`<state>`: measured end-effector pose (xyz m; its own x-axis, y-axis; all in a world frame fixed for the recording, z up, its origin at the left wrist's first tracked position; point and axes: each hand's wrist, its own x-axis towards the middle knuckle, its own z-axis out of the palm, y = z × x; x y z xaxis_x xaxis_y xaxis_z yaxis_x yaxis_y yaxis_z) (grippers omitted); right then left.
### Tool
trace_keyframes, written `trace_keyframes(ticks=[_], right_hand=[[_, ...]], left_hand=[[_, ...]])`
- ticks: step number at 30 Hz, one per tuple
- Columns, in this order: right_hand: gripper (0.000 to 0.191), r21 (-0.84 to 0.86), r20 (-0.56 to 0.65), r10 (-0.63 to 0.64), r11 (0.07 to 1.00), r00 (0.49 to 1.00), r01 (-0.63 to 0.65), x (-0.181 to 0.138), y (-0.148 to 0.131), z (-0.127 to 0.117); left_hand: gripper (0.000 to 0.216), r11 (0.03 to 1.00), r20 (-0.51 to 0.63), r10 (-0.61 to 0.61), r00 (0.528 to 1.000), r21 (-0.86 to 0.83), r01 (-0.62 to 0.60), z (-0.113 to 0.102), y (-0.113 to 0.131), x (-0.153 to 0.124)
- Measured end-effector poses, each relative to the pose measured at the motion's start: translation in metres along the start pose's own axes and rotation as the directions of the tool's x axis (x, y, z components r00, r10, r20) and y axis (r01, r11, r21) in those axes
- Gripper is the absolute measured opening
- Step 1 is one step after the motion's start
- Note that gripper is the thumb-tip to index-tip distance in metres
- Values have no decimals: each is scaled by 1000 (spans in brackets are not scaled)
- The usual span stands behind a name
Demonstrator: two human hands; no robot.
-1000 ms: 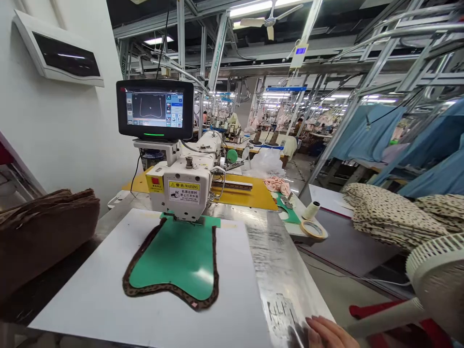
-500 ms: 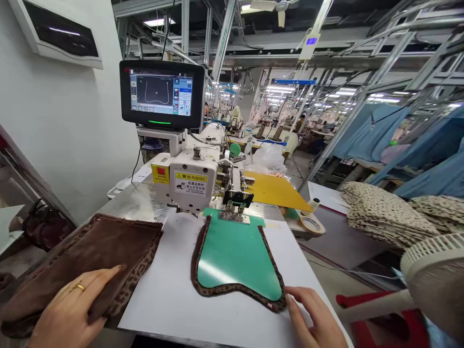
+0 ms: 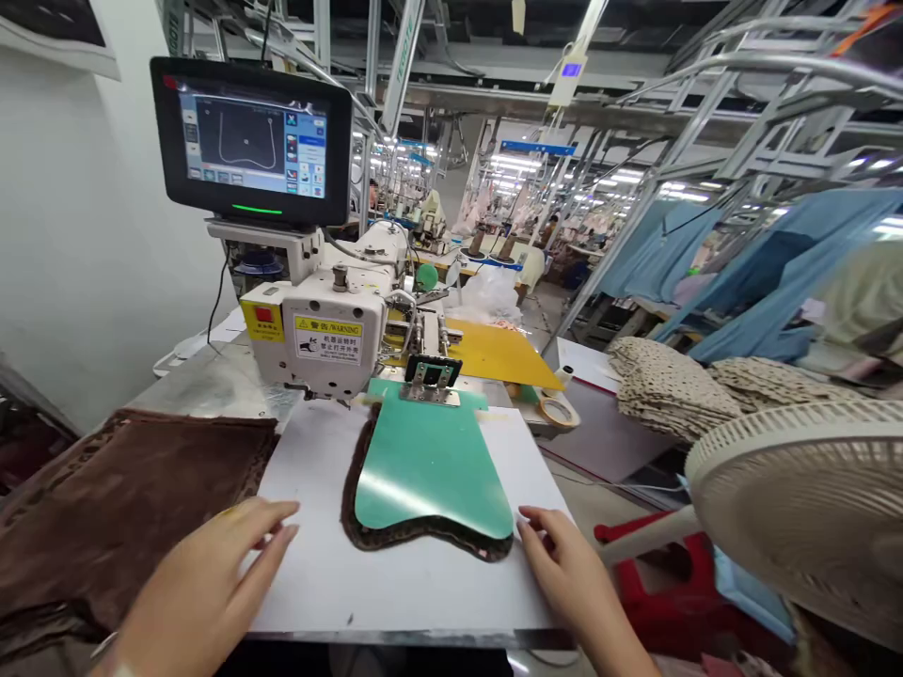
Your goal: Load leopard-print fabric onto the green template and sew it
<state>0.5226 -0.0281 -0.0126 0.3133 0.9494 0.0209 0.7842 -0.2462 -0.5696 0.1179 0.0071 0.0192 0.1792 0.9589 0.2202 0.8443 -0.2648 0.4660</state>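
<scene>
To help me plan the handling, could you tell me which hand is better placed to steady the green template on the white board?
Probably the right hand: it lies just beside the lower right edge of the green template. The left hand is further off, at the left of the white board, nearer the brown fabric stack.

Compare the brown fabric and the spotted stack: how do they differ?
The brown fabric is dark and plain-looking; the spotted stack is cream with dark specks. The brown fabric lies low and flat; the spotted stack is thicker, in overlapping layers. The brown fabric is beside the left hand; the spotted stack is farther off. Both are cloth in piles.
</scene>
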Motion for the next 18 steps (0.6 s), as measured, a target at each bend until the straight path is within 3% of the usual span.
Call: trace_keyframes(ticks=[2,4,9,14,18], right_hand=[[46,-19,34,5,1000,999,-5,-1,-4,-4],[42,-37,66,1,999,998,1,-5,-7,-9],[29,-52,114,22,999,993,-16,-19,-15,-12],[13,-196,9,31,980,999,-29,-17,-34,2],[13,-247,33,45,968,998,-35,-27,-43,0]], left_hand=[[42,997,197,-60,979,51,51,16,23,24],[39,989,293,-131,947,101,106,30,37,41],[28,981,330,-192,924,83,174,45,46,54],[15,986,323,-162,933,80,143,50,64,60],[13,987,368,-153,917,104,122,43,70,46]])
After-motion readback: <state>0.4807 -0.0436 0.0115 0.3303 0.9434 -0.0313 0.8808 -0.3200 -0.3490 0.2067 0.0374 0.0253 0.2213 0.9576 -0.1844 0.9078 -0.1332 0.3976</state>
